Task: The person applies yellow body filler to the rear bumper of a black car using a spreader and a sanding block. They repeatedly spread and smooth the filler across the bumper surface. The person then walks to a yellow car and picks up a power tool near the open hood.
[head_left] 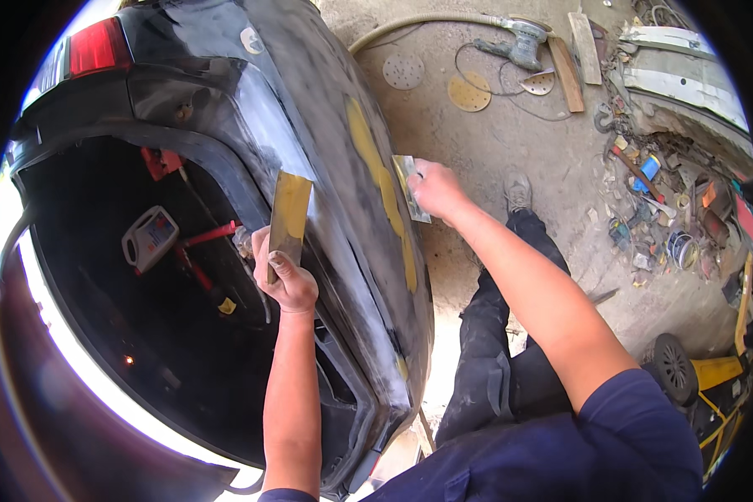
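Observation:
My left hand [289, 283] grips a flat putty board [291, 211], its upper face smeared with yellow body filler. It is held up over the edge of the car's open trunk. In my right hand [439, 192] is a thin metal putty spreader [418, 212] with yellow filler on its upper part. The spreader is beside the sanded grey car panel [330, 159]; whether its edge touches I cannot tell. A long, uneven strip of yellow filler [385, 186] runs down that panel.
Inside the dark trunk lie a pale plastic canister [151, 238] and a red jack-like tool [209, 236]. A sander [523, 43] with its hose, round sanding discs [468, 90] and wood pieces [566, 74] lie on the floor. Debris [657, 201] is heaped at the right.

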Action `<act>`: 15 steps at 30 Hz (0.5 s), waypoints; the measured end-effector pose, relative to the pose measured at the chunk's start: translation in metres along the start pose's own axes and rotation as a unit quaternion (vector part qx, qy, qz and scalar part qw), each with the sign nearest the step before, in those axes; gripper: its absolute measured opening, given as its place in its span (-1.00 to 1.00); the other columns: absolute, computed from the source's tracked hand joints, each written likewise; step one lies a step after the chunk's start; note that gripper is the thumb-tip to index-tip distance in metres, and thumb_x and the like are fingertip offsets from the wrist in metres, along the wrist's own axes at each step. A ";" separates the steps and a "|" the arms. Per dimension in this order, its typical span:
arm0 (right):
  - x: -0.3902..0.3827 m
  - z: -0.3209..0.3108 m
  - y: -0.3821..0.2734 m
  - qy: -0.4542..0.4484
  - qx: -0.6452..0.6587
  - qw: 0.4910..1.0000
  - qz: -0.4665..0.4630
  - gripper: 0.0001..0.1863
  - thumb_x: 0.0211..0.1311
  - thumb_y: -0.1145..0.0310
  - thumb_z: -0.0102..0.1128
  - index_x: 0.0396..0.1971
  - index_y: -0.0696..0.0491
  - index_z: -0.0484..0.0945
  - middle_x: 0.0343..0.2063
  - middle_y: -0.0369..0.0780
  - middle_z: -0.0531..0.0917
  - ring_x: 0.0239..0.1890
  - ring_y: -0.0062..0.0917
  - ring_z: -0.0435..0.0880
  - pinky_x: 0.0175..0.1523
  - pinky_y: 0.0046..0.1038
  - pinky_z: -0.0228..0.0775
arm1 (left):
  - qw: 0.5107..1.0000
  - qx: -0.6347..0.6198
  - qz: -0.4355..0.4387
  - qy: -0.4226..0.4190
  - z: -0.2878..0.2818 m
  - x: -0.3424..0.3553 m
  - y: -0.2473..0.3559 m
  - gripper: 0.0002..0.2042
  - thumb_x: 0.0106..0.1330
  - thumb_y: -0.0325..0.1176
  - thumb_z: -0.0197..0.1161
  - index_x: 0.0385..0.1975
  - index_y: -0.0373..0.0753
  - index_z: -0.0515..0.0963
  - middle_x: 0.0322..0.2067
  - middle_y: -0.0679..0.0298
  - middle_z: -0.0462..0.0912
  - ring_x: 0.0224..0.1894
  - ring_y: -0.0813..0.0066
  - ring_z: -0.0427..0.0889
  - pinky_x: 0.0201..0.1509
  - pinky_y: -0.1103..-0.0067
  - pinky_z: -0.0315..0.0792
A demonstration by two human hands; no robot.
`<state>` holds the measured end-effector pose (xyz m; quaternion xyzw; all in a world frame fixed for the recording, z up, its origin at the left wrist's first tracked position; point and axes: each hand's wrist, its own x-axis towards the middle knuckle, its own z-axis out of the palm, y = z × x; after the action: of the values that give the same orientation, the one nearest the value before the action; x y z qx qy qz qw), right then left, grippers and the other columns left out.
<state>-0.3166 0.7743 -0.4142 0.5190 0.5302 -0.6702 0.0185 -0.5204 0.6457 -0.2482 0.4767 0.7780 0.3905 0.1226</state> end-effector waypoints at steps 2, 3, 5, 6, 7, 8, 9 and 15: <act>0.001 0.011 -0.003 0.004 0.001 1.000 -0.025 -0.60 0.45 0.29 0.12 0.20 0.05 0.66 -0.02 0.11 0.76 0.08 0.06 0.72 0.20 -0.03 0.55 | 1.000 0.008 -0.003 0.005 0.000 -0.001 0.001 -0.30 0.72 0.15 -0.09 -0.07 -0.52 0.68 -0.17 0.07 0.66 -0.10 0.27 0.60 -0.01 0.44 0.46; 0.000 0.015 -0.006 0.006 -0.002 1.000 -0.027 -0.59 0.44 0.29 0.12 0.20 0.04 0.66 -0.02 0.11 0.76 0.09 0.07 0.72 0.20 -0.01 0.54 | 1.000 0.012 -0.004 0.007 0.000 -0.002 0.001 -0.30 0.72 0.16 -0.09 -0.06 -0.52 0.68 -0.17 0.07 0.66 -0.10 0.27 0.60 -0.01 0.44 0.46; -0.005 0.020 -0.014 0.016 0.003 0.999 -0.034 -0.57 0.44 0.28 0.12 0.23 0.05 0.65 -0.01 0.11 0.75 0.08 0.08 0.72 0.21 -0.01 0.54 | 1.000 0.006 -0.008 0.012 0.000 -0.002 0.000 -0.29 0.72 0.17 -0.09 -0.06 -0.53 0.68 -0.16 0.07 0.65 -0.10 0.27 0.60 -0.01 0.44 0.47; -0.008 0.021 -0.019 0.014 -0.004 0.999 -0.037 -0.57 0.44 0.29 0.11 0.23 0.05 0.65 0.01 0.11 0.75 0.09 0.07 0.72 0.23 -0.02 0.54 | 1.000 -0.004 -0.013 0.016 0.001 -0.002 0.000 -0.28 0.71 0.18 -0.09 -0.06 -0.54 0.68 -0.16 0.07 0.64 -0.10 0.28 0.61 0.00 0.44 0.49; -0.013 0.021 -0.023 0.013 -0.012 0.999 -0.037 -0.56 0.44 0.29 0.11 0.24 0.05 0.65 0.03 0.10 0.74 0.10 0.07 0.71 0.24 -0.02 0.54 | 1.000 -0.013 -0.021 0.018 0.001 -0.002 0.001 -0.27 0.71 0.19 -0.09 -0.06 -0.54 0.68 -0.15 0.07 0.64 -0.09 0.28 0.61 0.00 0.44 0.50; -0.022 0.021 -0.028 0.034 -0.021 0.997 -0.062 -0.55 0.46 0.29 0.10 0.27 0.05 0.64 0.10 0.08 0.71 0.15 0.04 0.69 0.27 -0.05 0.54 | 0.999 -0.030 -0.024 0.019 0.002 -0.003 0.001 -0.25 0.71 0.20 -0.09 -0.06 -0.55 0.67 -0.14 0.07 0.63 -0.09 0.28 0.62 0.01 0.44 0.52; -0.032 0.021 -0.031 0.035 -0.008 0.997 -0.071 -0.55 0.46 0.29 0.10 0.28 0.04 0.64 0.12 0.07 0.70 0.16 0.02 0.68 0.28 -0.06 0.53 | 0.998 -0.046 -0.030 0.018 0.003 -0.003 0.002 -0.24 0.71 0.21 -0.10 -0.05 -0.56 0.67 -0.13 0.07 0.63 -0.08 0.28 0.63 0.01 0.43 0.54; -0.063 -0.005 -0.028 -0.002 0.103 0.982 -0.160 -0.56 0.47 0.31 0.15 0.29 0.00 0.64 -0.07 0.05 0.78 -0.03 -0.02 0.78 0.13 -0.17 0.63 | 0.997 -0.065 -0.032 0.020 0.005 -0.004 0.001 -0.23 0.71 0.21 -0.11 -0.03 -0.57 0.67 -0.11 0.06 0.62 -0.07 0.28 0.63 0.02 0.43 0.57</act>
<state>-0.3005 0.7573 -0.3494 0.4256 0.5345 -0.7164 -0.1412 -0.5148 0.6449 -0.2511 0.4345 0.7683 0.4455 0.1498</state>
